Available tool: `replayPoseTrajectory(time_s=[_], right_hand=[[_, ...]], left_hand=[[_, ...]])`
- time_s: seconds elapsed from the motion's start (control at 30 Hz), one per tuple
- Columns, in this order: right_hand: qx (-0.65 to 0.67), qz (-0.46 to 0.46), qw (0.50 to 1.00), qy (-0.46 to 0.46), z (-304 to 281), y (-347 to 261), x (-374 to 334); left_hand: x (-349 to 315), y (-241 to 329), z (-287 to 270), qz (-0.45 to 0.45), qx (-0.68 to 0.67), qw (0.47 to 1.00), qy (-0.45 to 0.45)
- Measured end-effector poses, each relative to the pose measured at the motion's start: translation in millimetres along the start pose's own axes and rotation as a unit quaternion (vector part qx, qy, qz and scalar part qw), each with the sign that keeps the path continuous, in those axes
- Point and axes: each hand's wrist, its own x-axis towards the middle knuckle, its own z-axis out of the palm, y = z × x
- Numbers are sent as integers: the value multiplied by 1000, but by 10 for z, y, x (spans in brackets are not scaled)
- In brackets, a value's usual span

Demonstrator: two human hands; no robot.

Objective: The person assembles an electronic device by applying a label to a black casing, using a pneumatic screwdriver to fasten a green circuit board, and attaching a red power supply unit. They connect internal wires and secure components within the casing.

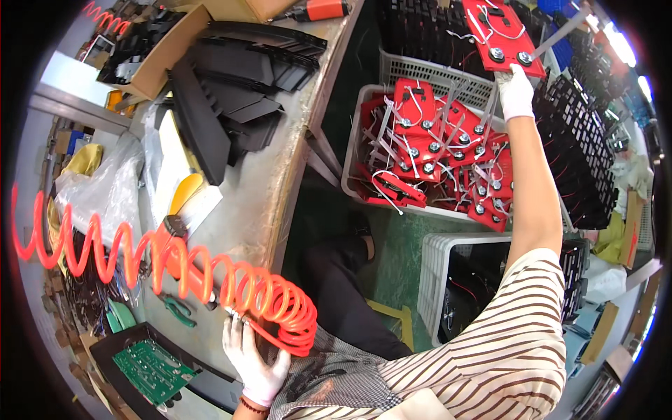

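Note:
My right hand (516, 92), in a white glove, is stretched far out to the right. Its fingers grip the near edge of a red panel (507, 43), which carries white wires and two round metal parts. Below that arm stands a pale crate (357, 133) piled with similar red panels (427, 140). At the lower left my gloved left hand (255, 360) has its fingers stretched out and the thumb apart. Its fingertips are beside the metal fitting of an orange coiled air hose (297, 315); whether they touch it I cannot tell. Behind the coils lies a red power tool (182, 266).
Black molded parts (231, 91) lie stacked on the bench (266, 189). Green-handled pliers (178, 310) and a green circuit board (155, 371) are near my left hand. A grey crate (434, 287) stands on the floor, and black slotted panels (577, 140) at the right.

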Motion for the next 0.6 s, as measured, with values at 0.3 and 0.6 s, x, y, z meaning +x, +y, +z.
replayPoseTrajectory(time_s=[0.3, 0.6], right_hand=[[79, 238, 944, -215, 101, -593, -2643], [136, 455, 776, -415, 49, -840, -4884]], left_hand=[[-23, 9, 1, 24, -40, 997, 55], [-983, -204, -593, -50, -406, 911, -45]])
